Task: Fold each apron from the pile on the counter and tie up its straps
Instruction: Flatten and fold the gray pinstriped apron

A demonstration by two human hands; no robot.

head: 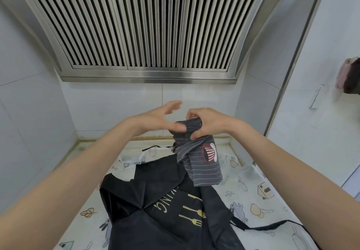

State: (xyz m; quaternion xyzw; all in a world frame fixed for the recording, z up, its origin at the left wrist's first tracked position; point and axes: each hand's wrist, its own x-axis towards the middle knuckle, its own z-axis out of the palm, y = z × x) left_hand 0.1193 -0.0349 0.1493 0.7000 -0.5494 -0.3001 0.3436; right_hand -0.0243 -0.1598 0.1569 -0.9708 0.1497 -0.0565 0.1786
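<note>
We have both hands raised over the counter (272, 173), right hand (209, 122) gripping the top of a folded apron (198, 159) that hangs below it. Left hand (160, 120) sits just left of the right, thumb touching the apron's top, fingers spread beyond it. Under both hands a second apron (165, 210) lies spread on the counter, its strap (272, 227) trailing off below and right of the right hand. Under that apron a third apron (251, 189) lies flat on the counter. Above and beyond the hands hangs the hood (146, 35). Far right of the right hand, cloth (348, 76) hangs on the wall.
</note>
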